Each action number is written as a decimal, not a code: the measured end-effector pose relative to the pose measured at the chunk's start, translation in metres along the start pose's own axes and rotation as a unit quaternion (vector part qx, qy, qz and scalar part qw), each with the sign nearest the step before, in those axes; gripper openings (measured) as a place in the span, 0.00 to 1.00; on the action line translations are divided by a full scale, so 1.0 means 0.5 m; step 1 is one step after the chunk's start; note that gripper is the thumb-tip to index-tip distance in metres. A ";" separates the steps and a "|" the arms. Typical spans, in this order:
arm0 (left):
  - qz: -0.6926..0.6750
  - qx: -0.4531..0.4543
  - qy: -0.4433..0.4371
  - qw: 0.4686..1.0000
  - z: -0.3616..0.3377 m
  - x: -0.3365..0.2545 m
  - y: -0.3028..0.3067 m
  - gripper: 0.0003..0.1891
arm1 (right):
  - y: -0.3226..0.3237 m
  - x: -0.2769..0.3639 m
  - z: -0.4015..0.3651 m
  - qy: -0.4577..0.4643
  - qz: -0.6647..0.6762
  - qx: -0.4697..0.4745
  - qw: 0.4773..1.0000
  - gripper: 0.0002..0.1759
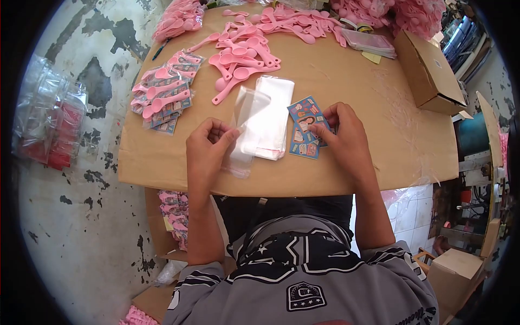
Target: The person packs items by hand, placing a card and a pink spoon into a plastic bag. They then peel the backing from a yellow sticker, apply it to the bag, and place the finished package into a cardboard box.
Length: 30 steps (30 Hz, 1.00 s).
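My left hand (207, 150) pinches a clear plastic bag (238, 163) between thumb and fingers, and the bag slants over the brown tabletop. Beside it lies a stack of clear plastic bags (277, 100), shiny with glare. My right hand (345, 138) has its thumb and fingers closed on a blue printed card (305, 112) with a cartoon figure. Under that card, other blue cards (304, 148) rest on the table, partly covered by it. Above the bags spreads a heap of pink plastic spoons (246, 54).
Bagged pink spoons with cards (165, 92) are piled at the left of the table (401, 146). A pen (159, 50) lies behind them. At the right edge stands a cardboard box (428, 73), near a pack of clear sleeves (368, 42). Full spoon bags (181, 19) sit along the back.
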<state>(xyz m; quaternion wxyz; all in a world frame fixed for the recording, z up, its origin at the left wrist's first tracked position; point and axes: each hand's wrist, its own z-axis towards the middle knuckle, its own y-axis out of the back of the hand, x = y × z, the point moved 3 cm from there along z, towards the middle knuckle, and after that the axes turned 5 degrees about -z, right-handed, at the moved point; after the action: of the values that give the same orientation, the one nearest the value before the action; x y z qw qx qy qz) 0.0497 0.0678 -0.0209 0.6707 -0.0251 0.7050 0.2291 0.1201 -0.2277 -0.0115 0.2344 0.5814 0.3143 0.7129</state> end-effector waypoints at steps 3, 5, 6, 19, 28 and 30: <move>-0.047 -0.003 0.025 0.999 0.002 0.010 0.005 0.11 | -0.004 -0.018 0.006 -0.031 0.065 0.005 0.997 0.15; -0.066 -0.016 0.013 0.998 -0.003 0.010 0.002 0.12 | -0.004 -0.022 0.009 -0.034 0.081 -0.010 0.996 0.13; -0.075 -0.021 0.006 0.997 -0.004 0.010 0.001 0.13 | -0.003 -0.026 0.010 -0.026 0.072 -0.031 0.997 0.12; -0.123 -0.004 -0.017 0.992 -0.026 0.013 -0.002 0.15 | -0.060 0.124 -0.041 -0.003 0.347 0.128 0.929 0.14; -0.271 -0.092 -0.053 0.957 -0.008 0.043 0.066 0.12 | -0.095 0.155 -0.044 0.094 0.153 0.155 0.971 0.13; -0.385 -0.057 -0.024 0.921 -0.010 0.030 0.074 0.11 | -0.096 0.142 -0.044 0.074 0.219 0.157 0.960 0.12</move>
<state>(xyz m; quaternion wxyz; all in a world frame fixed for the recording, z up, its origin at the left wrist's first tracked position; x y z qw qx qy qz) 0.0310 0.1032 -0.0248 0.7213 -0.3276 0.6102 -0.0064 0.0816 -0.1486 -0.0007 -0.0458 0.6114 0.3038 0.7293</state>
